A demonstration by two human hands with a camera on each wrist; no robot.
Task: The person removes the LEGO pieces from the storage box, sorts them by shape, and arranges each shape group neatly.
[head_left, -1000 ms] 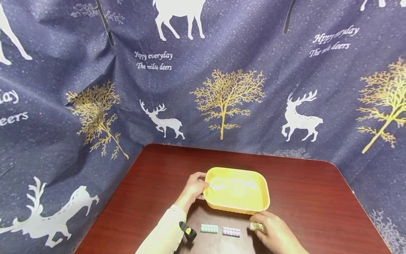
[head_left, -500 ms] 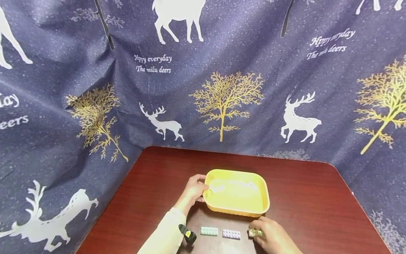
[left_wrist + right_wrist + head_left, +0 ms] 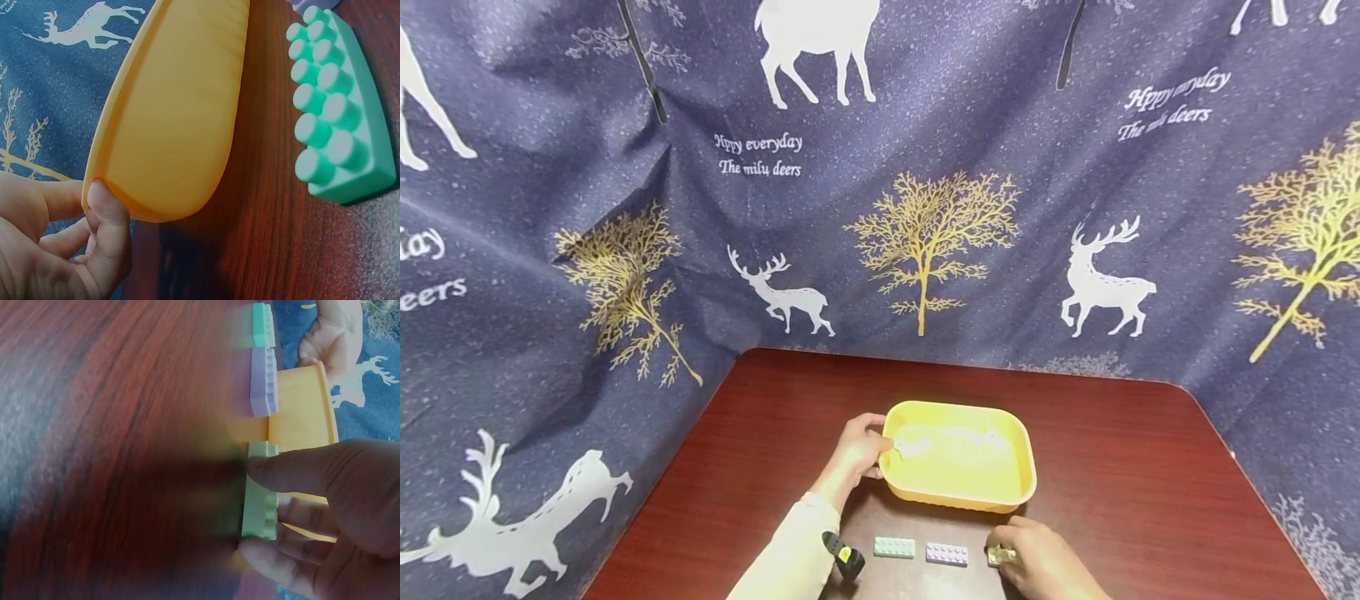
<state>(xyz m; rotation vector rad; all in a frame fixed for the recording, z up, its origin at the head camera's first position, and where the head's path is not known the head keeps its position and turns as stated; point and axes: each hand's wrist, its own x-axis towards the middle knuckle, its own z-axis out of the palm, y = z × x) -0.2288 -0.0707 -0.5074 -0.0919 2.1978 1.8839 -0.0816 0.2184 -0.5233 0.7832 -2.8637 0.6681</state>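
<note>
My left hand [image 3: 858, 447] pinches the left rim of a yellow plastic bin [image 3: 957, 502], thumb over the edge and fingers outside, as the left wrist view also shows. Close in front of the bin, my right hand [image 3: 1037, 557] holds a pale yellow-green building brick [image 3: 257, 512] between thumb and fingers. That brick lies low at the tabletop, studs up, partly covered by the fingers in the head view. Left of it, a lilac brick [image 3: 947, 553] and a mint-green brick [image 3: 894, 547] sit in about the same row, studs up and apart from each other.
The dark red wooden table [image 3: 1097, 442] reaches back to a blue cloth backdrop [image 3: 880, 275] printed with deer and trees, which also hangs along the left and right sides. A black strap [image 3: 844, 553] is around the left sleeve.
My right hand has come down and slightly toward me with the yellow-green brick, bringing it level with the other bricks. My left hand keeps its place on the bin.
</note>
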